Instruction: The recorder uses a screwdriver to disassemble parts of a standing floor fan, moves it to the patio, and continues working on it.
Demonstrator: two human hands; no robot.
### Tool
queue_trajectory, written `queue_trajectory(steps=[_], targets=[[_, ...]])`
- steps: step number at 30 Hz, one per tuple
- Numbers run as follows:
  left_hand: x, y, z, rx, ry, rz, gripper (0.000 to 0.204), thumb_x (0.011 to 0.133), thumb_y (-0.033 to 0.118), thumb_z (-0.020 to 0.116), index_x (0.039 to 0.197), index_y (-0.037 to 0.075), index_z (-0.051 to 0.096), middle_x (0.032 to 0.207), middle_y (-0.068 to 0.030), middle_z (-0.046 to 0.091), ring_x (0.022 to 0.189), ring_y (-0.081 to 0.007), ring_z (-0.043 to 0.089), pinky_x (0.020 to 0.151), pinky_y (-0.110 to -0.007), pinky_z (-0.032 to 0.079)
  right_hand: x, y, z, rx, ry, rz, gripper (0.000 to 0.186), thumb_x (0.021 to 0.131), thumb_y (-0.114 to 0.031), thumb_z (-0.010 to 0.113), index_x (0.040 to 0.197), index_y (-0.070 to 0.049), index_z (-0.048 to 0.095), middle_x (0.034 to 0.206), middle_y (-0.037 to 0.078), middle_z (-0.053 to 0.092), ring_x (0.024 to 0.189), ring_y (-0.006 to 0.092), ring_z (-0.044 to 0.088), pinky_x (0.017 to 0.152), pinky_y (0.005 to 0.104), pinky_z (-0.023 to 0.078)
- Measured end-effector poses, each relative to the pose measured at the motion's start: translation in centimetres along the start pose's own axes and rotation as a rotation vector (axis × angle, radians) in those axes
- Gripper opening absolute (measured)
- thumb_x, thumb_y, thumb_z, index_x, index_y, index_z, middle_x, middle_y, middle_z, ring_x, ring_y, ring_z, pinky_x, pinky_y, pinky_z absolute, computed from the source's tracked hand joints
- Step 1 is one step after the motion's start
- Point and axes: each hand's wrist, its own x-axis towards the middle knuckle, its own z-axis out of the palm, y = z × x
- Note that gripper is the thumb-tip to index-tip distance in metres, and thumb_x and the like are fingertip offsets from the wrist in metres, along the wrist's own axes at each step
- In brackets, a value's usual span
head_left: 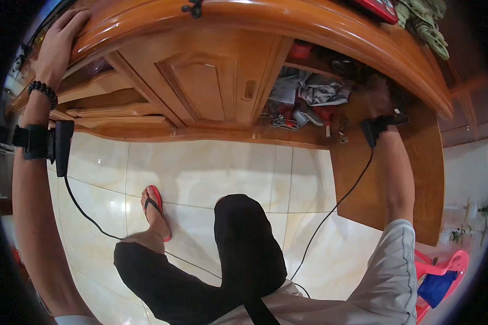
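Observation:
My left hand (62,40) rests on the edge of the wooden cabinet's top (162,23) at the far left, fingers laid over it and holding nothing. On the right, my right hand (381,97) reaches into the cabinet's open compartment; its fingers are smeared by motion and dark against the inside, so any grip cannot be made out. Left of that hand lie a crumpled silver-grey plastic bag (325,91), a tangle of thin wires (286,123) and a red item (323,114). The compartment's wooden door (398,184) stands swung out beneath my right forearm.
A closed panelled door (198,89) fills the cabinet's middle. On top sit a red object (379,8) and a green cloth (422,24). Black cables (331,214) run from both wrist devices. A pink chair (458,262) with blue cloth stands right. Pale tiles (255,170) cover the floor.

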Motion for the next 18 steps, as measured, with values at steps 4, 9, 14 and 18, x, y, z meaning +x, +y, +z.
queue_trajectory(steps=[4,9,14,18], targets=[[-0.4,0.3,0.0,0.002,0.042,-0.069,0.040,0.096,0.033,0.050,0.124,0.007,0.061,0.130,-0.0061,0.058,0.120,-0.0179,0.053,0.104,-0.030,0.038,1.3,-0.9,3.4,0.066,0.306,0.246,0.042,0.087,-0.026,0.057,0.118,0.002,0.054,0.104,0.027,0.063,0.095,0.0413,0.063,0.081,0.0475,0.051],[0.0,0.9,0.7,0.056,0.060,-0.060,0.039,0.096,0.032,0.050,0.125,0.008,0.061,0.130,-0.0058,0.057,0.121,-0.0179,0.052,0.104,-0.030,0.038,2.6,3.9,10.7,-0.123,0.460,0.204,0.037,0.089,-0.025,0.054,0.113,0.003,0.057,0.105,0.025,0.064,0.099,0.0390,0.063,0.083,0.0478,0.050],[-0.5,0.2,0.1,0.020,0.051,-0.090,0.038,0.097,0.031,0.050,0.124,0.008,0.061,0.129,-0.0065,0.058,0.119,-0.0174,0.053,0.103,-0.029,0.038,2.8,-1.3,7.7,0.505,0.278,0.355,0.045,0.085,-0.034,0.060,0.117,-0.002,0.057,0.117,0.024,0.058,0.106,0.0412,0.056,0.091,0.0481,0.046],[-0.1,1.1,0.7,-0.031,0.060,-0.038,0.038,0.097,0.032,0.050,0.124,0.007,0.061,0.128,-0.0070,0.059,0.119,-0.0178,0.053,0.104,-0.029,0.038,0.8,0.3,6.1,0.486,0.278,0.539,0.033,0.086,-0.028,0.060,0.101,0.001,0.062,0.095,0.019,0.066,0.082,0.0365,0.064,0.071,0.0439,0.053]])
